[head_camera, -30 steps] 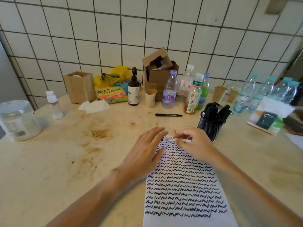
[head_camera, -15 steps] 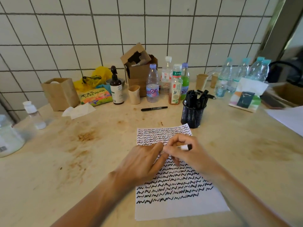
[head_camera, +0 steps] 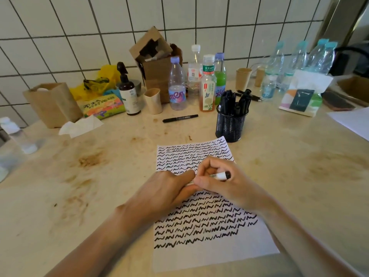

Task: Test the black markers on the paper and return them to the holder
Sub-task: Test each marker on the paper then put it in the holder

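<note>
Head view. The right hand (head_camera: 223, 182) grips a marker (head_camera: 220, 175) in curled fingers over the middle of the paper (head_camera: 211, 254); the marker's black end shows past the thumb, and its working end is hidden where the two hands meet. The left hand (head_camera: 159, 192) lies on the sheet with fingers nearly straight, its fingertips (head_camera: 189, 174) touching the right hand at the marker. Whether it pinches a cap cannot be told, and it is taken here as pressing flat. The sheet carries rows of black zigzags from its far edge down to a bare strip at its near edge. The mesh holder (head_camera: 230, 124), full of black markers, stands just beyond the sheet's far right corner. One loose marker (head_camera: 180, 118) lies on the counter (head_camera: 79, 186), well apart from the paper.

Judged step: uncapping or capping between tests. To do it well, the left hand should pin the sheet while the tip draws a short stroke on the bare strip, clear of existing lines. The cap should then seat fully and the marker go into the holder upright. The loose marker appears still to need returning.
</note>
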